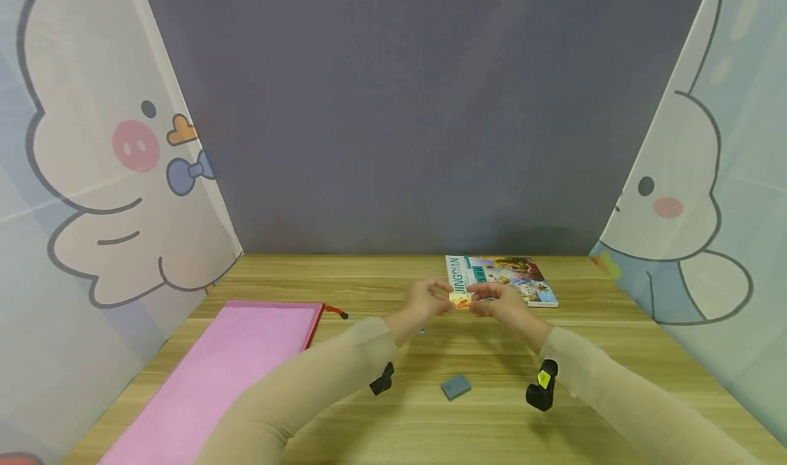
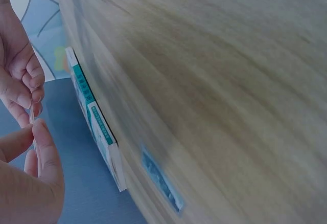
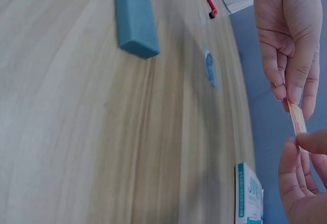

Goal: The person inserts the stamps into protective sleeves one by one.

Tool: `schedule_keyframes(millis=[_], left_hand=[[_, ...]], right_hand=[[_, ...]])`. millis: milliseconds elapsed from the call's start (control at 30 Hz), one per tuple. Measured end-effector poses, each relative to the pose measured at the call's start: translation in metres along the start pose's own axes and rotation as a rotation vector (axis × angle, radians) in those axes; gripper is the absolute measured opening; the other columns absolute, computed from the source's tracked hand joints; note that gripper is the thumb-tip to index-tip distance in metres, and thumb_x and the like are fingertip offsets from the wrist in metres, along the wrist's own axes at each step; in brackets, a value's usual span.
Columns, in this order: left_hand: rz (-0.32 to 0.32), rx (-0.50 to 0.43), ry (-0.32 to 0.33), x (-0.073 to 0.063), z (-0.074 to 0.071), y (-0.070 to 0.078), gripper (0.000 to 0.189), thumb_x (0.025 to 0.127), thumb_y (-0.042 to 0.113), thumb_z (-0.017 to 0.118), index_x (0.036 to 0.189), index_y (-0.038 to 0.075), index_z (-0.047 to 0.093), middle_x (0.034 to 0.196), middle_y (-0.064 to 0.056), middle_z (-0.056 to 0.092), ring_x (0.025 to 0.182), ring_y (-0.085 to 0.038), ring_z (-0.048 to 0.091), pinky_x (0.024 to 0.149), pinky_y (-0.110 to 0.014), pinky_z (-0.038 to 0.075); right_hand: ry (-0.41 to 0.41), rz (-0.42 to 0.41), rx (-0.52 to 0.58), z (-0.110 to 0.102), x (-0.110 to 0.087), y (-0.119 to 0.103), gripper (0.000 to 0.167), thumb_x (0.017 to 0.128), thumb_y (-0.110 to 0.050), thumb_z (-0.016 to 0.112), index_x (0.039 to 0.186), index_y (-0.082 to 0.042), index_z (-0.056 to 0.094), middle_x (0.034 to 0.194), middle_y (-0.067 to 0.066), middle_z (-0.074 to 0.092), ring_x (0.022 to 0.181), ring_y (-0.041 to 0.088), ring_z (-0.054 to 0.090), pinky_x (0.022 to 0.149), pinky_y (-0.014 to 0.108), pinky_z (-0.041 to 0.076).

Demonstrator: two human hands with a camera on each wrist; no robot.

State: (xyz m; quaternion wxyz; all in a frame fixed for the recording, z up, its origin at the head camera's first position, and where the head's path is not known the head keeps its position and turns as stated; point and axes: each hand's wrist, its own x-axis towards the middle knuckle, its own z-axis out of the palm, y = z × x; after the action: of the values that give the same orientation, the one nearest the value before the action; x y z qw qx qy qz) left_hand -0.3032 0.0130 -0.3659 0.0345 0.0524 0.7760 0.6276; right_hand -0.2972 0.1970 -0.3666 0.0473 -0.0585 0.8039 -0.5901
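Note:
A small thin card [image 1: 460, 301] with a yellow and orange picture is held up above the table, in front of the book. My left hand [image 1: 428, 299] pinches its left edge between thumb and fingers. On the opposite edge, my right hand [image 1: 499, 302] pinches the card in the same way. The right wrist view shows the card [image 3: 297, 117] nearly edge-on between both sets of fingertips. Below the hands, a small blue-grey block or box [image 1: 456, 387] lies on the table. A flat bluish picture card [image 2: 162, 180] lies on the wood, mostly hidden behind my left hand in the head view.
Behind the right hand lies a colourful book [image 1: 516, 280], close to the table's back edge. A pink pouch [image 1: 246, 369] with a red zip edge and dark-tipped pull [image 1: 337, 311] covers the left side. A grey panel [image 1: 418, 110] and cartoon-printed side cloths enclose the wooden table.

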Motion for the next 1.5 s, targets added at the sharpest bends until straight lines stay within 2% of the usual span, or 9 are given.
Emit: schedule_keyframes(millis=[167,267,400,567,767,833,1000,1233,1500], left_hand=[[-0.038,-0.012,-0.019,0.001,0.005,-0.006,0.029,0.079,-0.011,0.071,0.105,0.0,0.067,0.083,-0.015,0.071,0.082,-0.033,0.072,0.08,-0.039,0.061],[-0.057,-0.005,-0.022,0.002,0.007,-0.01,0.029,0.077,-0.012,0.071,0.104,0.0,0.067,0.082,-0.016,0.071,0.085,-0.036,0.071,0.079,-0.039,0.061],[-0.061,0.069,-0.02,0.004,0.008,-0.014,0.029,0.075,-0.01,0.074,0.101,0.001,0.068,0.089,-0.018,0.071,0.075,-0.028,0.072,0.074,-0.033,0.062],[-0.074,0.161,-0.029,0.004,0.01,-0.018,0.028,0.073,-0.009,0.076,0.098,0.001,0.069,0.093,-0.019,0.071,0.067,-0.018,0.071,0.069,-0.025,0.061],[-0.071,0.161,-0.008,0.005,0.018,-0.026,0.027,0.069,-0.017,0.075,0.091,-0.002,0.068,0.129,-0.016,0.061,0.063,-0.016,0.069,0.062,-0.023,0.06],[-0.079,0.174,0.0,0.009,0.02,-0.028,0.027,0.068,-0.017,0.075,0.089,-0.002,0.068,0.133,-0.015,0.059,0.061,-0.014,0.067,0.06,-0.021,0.06],[-0.12,0.238,0.014,0.013,0.024,-0.028,0.028,0.066,-0.014,0.079,0.088,0.001,0.07,0.12,-0.016,0.064,0.057,-0.012,0.063,0.056,-0.02,0.058],[-0.119,0.373,0.014,0.013,0.026,-0.027,0.028,0.064,-0.008,0.083,0.086,0.003,0.07,0.091,-0.005,0.064,0.055,-0.009,0.058,0.051,-0.016,0.053],[-0.1,0.378,0.02,0.013,0.031,-0.032,0.025,0.065,-0.009,0.083,0.081,0.003,0.067,0.079,-0.004,0.059,0.057,-0.012,0.061,0.05,-0.017,0.053]], right_hand=[[-0.027,-0.004,-0.01,-0.002,0.002,0.009,0.045,0.088,-0.004,0.069,0.129,0.006,0.055,0.103,0.01,0.062,0.084,0.013,0.064,0.093,0.049,0.055],[-0.038,-0.007,-0.016,-0.002,0.001,0.012,0.043,0.088,-0.003,0.068,0.128,0.007,0.056,0.104,0.014,0.063,0.083,0.012,0.064,0.091,0.046,0.056],[-0.037,-0.001,-0.026,0.0,0.001,0.017,0.04,0.087,-0.001,0.067,0.125,0.008,0.057,0.107,0.018,0.063,0.083,0.013,0.064,0.087,0.039,0.058],[-0.049,0.011,-0.01,0.004,0.0,0.024,0.039,0.085,0.005,0.066,0.123,0.011,0.057,0.1,0.014,0.064,0.083,0.017,0.065,0.081,0.036,0.06],[-0.047,0.029,0.009,0.007,0.003,0.034,0.038,0.083,0.011,0.066,0.12,0.015,0.057,0.091,0.011,0.064,0.075,0.013,0.063,0.071,0.03,0.061],[-0.036,0.035,0.003,0.008,0.004,0.036,0.039,0.081,0.012,0.067,0.119,0.015,0.057,0.09,0.011,0.064,0.074,0.013,0.063,0.069,0.028,0.06],[-0.007,0.067,-0.019,0.007,0.006,0.041,0.04,0.079,0.014,0.068,0.117,0.014,0.059,0.092,0.013,0.064,0.078,0.019,0.065,0.07,0.028,0.061],[0.028,0.1,-0.044,0.007,0.006,0.043,0.038,0.079,0.011,0.069,0.116,0.013,0.06,0.091,0.012,0.065,0.072,0.012,0.063,0.067,0.025,0.06],[0.043,0.13,-0.047,0.009,0.005,0.039,0.033,0.083,0.011,0.066,0.115,0.015,0.06,0.093,0.015,0.063,0.07,0.012,0.063,0.068,0.03,0.061]])
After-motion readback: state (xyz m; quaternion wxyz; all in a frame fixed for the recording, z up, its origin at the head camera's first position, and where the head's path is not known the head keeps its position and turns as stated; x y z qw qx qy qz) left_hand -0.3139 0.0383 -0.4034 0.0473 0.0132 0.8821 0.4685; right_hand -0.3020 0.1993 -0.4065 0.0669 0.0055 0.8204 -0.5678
